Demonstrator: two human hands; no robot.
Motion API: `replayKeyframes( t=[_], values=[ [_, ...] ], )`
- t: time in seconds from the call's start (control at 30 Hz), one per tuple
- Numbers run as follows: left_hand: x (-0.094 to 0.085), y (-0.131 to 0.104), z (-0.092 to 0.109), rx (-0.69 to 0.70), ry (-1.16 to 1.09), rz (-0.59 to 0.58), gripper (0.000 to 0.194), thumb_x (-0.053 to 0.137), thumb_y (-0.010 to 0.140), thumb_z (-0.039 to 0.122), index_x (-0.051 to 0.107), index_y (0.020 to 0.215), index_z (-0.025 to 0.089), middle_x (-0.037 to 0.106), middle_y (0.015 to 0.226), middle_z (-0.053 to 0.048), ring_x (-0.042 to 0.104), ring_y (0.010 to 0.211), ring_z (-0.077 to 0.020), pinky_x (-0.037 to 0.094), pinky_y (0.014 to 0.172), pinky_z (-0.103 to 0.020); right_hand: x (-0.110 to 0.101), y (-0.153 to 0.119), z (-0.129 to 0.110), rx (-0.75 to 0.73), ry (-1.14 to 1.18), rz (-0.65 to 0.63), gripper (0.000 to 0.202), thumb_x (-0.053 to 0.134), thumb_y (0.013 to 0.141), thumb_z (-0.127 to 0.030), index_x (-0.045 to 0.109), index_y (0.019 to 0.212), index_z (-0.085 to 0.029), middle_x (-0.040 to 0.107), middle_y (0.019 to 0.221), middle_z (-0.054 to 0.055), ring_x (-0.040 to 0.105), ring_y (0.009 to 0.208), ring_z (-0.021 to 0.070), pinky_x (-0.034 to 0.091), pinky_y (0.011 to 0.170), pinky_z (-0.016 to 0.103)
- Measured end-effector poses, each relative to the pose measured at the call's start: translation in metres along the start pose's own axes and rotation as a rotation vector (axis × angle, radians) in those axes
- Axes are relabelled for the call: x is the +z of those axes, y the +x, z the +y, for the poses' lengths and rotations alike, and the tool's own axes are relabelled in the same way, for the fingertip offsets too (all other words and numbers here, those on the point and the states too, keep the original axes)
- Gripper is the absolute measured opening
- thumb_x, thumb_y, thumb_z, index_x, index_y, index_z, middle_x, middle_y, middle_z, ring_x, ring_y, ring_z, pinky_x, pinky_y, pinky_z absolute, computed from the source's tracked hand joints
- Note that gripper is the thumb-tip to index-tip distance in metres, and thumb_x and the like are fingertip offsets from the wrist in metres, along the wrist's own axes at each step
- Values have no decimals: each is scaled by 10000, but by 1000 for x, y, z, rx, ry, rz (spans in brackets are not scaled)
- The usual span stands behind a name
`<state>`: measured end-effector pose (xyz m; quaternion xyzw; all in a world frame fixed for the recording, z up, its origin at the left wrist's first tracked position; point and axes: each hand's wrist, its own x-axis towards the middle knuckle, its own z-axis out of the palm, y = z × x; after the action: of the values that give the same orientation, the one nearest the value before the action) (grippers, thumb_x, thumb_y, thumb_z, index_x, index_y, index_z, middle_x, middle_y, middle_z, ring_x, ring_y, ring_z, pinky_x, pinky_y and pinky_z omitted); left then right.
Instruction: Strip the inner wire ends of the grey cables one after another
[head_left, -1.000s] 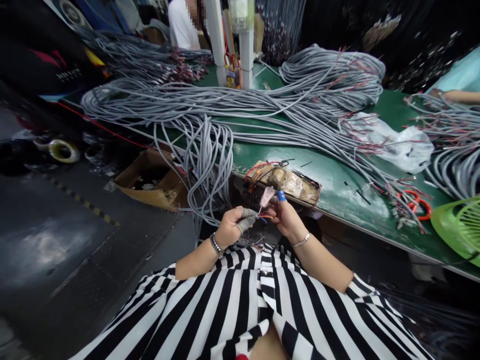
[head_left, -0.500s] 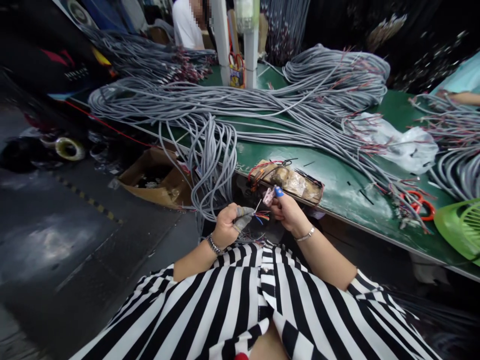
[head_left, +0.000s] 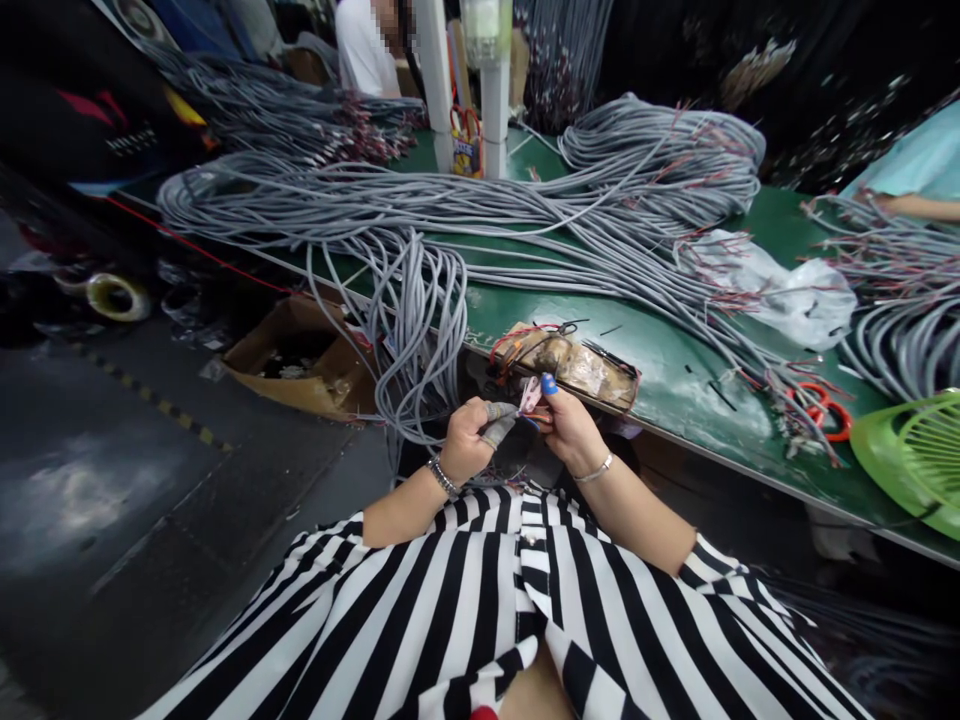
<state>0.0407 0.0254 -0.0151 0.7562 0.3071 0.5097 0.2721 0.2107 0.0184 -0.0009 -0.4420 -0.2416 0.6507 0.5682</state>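
Grey finger covers show on the thumb and finger of my left hand (head_left: 471, 440), which pinches a cable end with thin coloured wires (head_left: 534, 418) fanning out to the right. My right hand (head_left: 574, 430), with blue on the thumb tip, is closed on a small pinkish tool (head_left: 530, 394). The tool is right at the coloured wires, close to my left fingertips. Whether its jaws touch a wire is too small to tell. Both hands are in front of the table edge, below a taped brown block (head_left: 589, 370).
Long bundles of grey cable (head_left: 480, 210) lie across the green table (head_left: 645, 350). A cable loop hangs over the edge beside a cardboard box (head_left: 300, 375). Orange-handled scissors (head_left: 825, 410), a plastic bag (head_left: 802, 300) and a green basket (head_left: 911, 455) are at right. Two other people are partly visible.
My hands have come together, so the tool in my right hand is now at the wires. The whole view has shifted slightly.
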Motion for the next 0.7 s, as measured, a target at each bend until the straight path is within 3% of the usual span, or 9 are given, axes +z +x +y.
replayKeyframes(
  t=[0.1, 0.2, 0.37, 0.57, 0.7],
  values=[
    [4, -1, -3, 32, 40, -20, 141, 678, 810, 228, 729, 932, 179, 660, 708, -42, 576, 667, -140, 466, 641, -262, 1, 2, 3, -26, 21, 9, 494, 760, 630, -617, 582, 661, -158, 465, 493, -46, 256, 395, 25, 145, 363, 187],
    [6, -1, -4, 76, 61, -20, 129, 672, 814, 216, 719, 928, 177, 646, 694, -31, 564, 644, -130, 465, 619, -253, 3, 0, 3, -22, 46, 22, 492, 764, 621, -617, 576, 655, -164, 419, 466, -63, 264, 388, 32, 151, 365, 196],
    [0, -7, 0, 68, 59, -15, 130, 649, 840, 216, 708, 952, 188, 635, 687, -16, 573, 635, -116, 476, 604, -238, 4, -9, 2, 51, 38, 35, 543, 671, 669, -696, 515, 636, -177, 371, 450, -78, 166, 372, 20, 77, 359, 190],
    [-19, -33, 7, 40, 115, -57, 170, 632, 854, 223, 707, 1006, 206, 672, 740, -25, 587, 679, -126, 492, 650, -256, -10, -19, 2, 49, 2, 21, 529, 658, 685, -686, 572, 733, -166, 587, 663, -14, 118, 384, -2, 28, 360, 197],
    [-28, -52, -11, -93, 220, -252, 172, 609, 853, 241, 728, 970, 195, 706, 768, -50, 617, 737, -158, 507, 710, -293, -22, -29, 5, -10, -145, 9, 518, 633, 717, -676, 580, 694, -161, 531, 589, -24, 144, 374, 4, 61, 363, 202]
  ],
)
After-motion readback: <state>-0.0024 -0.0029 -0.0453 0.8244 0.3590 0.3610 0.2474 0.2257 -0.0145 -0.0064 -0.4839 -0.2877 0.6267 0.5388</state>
